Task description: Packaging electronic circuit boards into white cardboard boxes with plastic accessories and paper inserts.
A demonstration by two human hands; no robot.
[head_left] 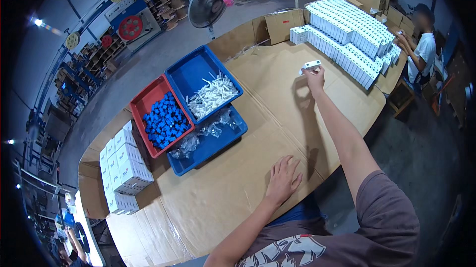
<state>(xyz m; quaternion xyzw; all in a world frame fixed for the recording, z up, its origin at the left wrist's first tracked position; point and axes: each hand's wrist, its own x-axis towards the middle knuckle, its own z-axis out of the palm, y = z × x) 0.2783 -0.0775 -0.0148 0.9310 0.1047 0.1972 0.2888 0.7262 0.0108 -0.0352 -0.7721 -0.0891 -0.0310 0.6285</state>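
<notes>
My right hand [314, 77] is stretched out over the far right of the cardboard-covered table, its fingers closed around a small white box [312, 64]. Just beyond it stand long rows of stacked small white boxes [342, 48], packed tightly side by side. My left hand [284, 180] lies on the cardboard near the front edge, fingers spread and holding nothing. The cardboard table top [238, 167] stretches between the hands and the trays on the left.
A red tray [141, 102] holds blue parts; a blue tray [186, 68] holds white plastic pieces. Under them, another blue tray [210, 150] contains clear plastic bags [187, 145]. White cartons [124, 167] are stacked at left. A fan [207, 4] stands behind; a person [421, 51] sits at far right.
</notes>
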